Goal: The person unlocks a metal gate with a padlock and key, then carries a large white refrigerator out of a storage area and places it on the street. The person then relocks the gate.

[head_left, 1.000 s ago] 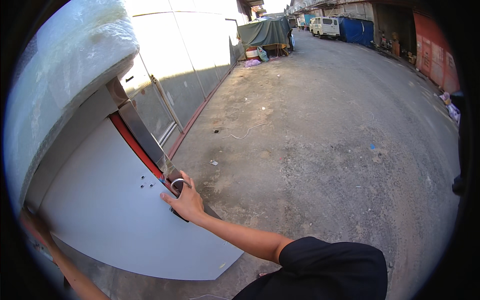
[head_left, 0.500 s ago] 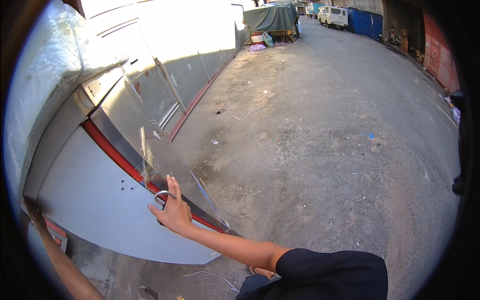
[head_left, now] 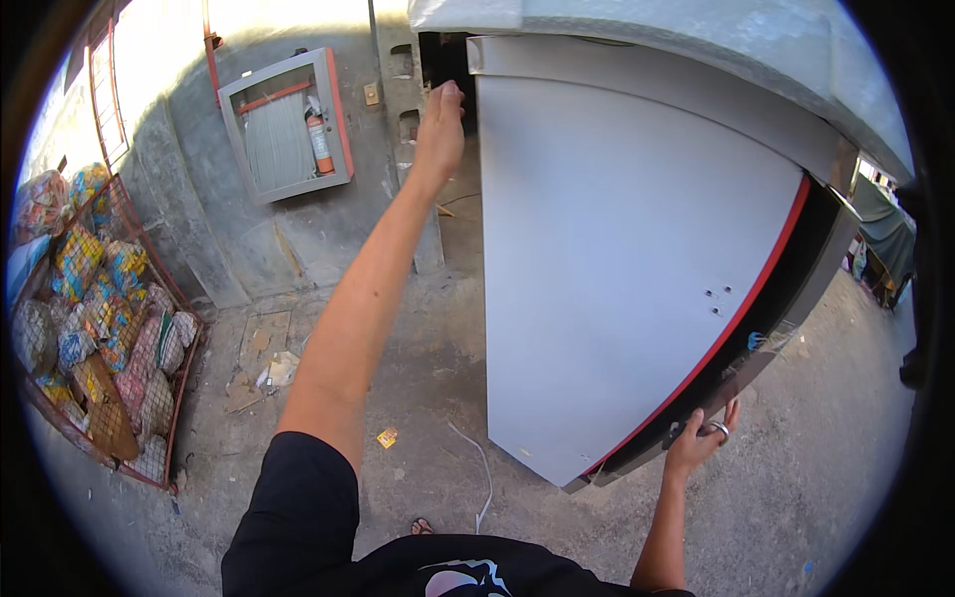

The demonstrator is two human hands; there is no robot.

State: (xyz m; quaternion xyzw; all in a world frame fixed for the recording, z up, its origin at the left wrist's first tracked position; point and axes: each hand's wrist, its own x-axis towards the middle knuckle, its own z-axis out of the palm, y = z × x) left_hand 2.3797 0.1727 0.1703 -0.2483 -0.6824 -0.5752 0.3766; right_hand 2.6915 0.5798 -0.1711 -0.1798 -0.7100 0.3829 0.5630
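A tall cabinet (head_left: 617, 249) with a pale grey side panel stands before me, with a curved red trim strip (head_left: 761, 284) and a dark front edge. My left hand (head_left: 441, 134) is raised by its upper rear edge, fingers curled in; whatever they may hold is hidden, and a narrow dark gap shows between hand and panel. Low at the dark front edge, my right hand (head_left: 688, 450) is closed round what looks like a padlock (head_left: 716, 428), its curved metal shackle showing between thumb and fingers. The lock's body is mostly covered by the hand.
Cloudy plastic wrap (head_left: 676, 20) covers the cabinet's top. On the grey wall hangs a hose cabinet (head_left: 284, 124) with a red extinguisher (head_left: 318, 139). A mesh cage (head_left: 184, 398) full of stuffed bags stands left. A pale cord (head_left: 484, 468) and scraps lie on the concrete.
My view has swung left, from the open lane to the cabinet's side and the wall. The left hand now shows fully at the rear edge. The right hand remains by the front edge with the padlock.
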